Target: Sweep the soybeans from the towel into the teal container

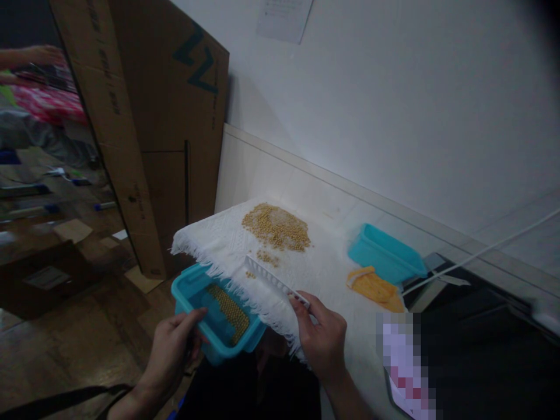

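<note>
My left hand (172,344) is closed on the near left rim of a turquoise plastic tub (217,352), its thumb over the edge. The tub is tilted below the fringed edge of a white cloth (210,233), with yellow soybeans (234,316) gathered along its right part. In my right hand (322,332) is a white plastic strip with a row of openings (273,281), pinched at its near end. The strip lies low over the cloth. A few beans lie beside its far end, and a larger pile of soybeans (277,227) is spread beyond.
A second turquoise tub (389,254) and an orange cloth (376,287) are at the right, by a white cable (494,248). A tall cardboard box (170,116) stands at the left. Another person's hands (41,55) are visible behind it.
</note>
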The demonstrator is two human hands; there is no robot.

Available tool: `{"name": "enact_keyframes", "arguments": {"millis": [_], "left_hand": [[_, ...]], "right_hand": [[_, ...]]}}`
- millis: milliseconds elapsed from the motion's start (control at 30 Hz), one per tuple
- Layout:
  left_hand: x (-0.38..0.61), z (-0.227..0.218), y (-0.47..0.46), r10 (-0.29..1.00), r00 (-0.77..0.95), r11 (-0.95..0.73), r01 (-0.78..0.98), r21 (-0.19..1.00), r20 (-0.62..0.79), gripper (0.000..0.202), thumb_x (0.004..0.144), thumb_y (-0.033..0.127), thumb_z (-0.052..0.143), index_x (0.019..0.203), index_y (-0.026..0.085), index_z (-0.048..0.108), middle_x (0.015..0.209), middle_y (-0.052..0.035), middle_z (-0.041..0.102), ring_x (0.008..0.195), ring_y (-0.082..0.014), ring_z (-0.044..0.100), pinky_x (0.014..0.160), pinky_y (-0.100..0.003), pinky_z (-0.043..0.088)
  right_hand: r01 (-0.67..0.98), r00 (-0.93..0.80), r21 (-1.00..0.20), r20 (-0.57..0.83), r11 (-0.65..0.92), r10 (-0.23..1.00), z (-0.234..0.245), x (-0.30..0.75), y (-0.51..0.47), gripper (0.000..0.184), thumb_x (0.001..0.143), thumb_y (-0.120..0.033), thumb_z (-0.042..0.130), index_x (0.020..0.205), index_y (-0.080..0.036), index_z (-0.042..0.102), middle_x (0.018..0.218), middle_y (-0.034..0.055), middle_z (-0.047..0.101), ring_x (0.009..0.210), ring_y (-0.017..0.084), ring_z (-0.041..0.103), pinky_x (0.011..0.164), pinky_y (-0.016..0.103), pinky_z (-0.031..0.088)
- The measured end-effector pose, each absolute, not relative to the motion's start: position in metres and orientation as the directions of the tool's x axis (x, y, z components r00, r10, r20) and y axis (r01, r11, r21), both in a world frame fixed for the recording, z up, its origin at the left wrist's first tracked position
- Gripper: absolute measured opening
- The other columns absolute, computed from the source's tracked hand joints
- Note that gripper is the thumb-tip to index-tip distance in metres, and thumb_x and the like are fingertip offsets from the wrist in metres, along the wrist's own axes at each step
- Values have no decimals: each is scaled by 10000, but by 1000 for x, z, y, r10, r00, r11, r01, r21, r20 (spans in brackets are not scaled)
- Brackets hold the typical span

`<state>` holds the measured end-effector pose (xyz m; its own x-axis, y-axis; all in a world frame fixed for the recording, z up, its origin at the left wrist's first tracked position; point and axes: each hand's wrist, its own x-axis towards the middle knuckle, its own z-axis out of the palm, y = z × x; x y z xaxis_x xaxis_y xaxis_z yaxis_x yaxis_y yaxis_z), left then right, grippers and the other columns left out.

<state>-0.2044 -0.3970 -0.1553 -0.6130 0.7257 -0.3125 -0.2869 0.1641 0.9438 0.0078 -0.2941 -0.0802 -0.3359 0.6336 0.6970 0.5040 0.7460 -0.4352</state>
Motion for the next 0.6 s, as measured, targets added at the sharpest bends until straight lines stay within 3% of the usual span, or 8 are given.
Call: {"name": "enact_keyframes", "arguments": {"millis": [267,433,600], "left_hand": [[-203,-153,-397,718,-610,166,-318,933,-335,451,718,476,617,384,181,546,231,45,414,233,-67,317,295,-185,209],[-203,-152,-398,725,-610,169,-290,942,-318,467,735,477,605,382,175,562,235,36,423,246,-65,335,315,-184,241],[-203,-153,-397,724,-612,168,-291,942,-318,478,747,484,593,379,181,561,236,40,419,237,-63,329,300,-184,234]], "right_hand": [[485,-375,-443,673,754,637,-77,9,-308,193,887,-261,536,878,-172,706,751,34,745,631,152,705,606,198,526],[537,-226,-538,650,650,725,-73,4,-294,219,881,-323,547,892,-159,692,706,38,735,600,155,693,561,193,499],[619,-175,-498,666,607,725,-72,-15,-266,253,892,-346,522,859,-150,680,684,59,721,598,164,681,551,198,457]]}}
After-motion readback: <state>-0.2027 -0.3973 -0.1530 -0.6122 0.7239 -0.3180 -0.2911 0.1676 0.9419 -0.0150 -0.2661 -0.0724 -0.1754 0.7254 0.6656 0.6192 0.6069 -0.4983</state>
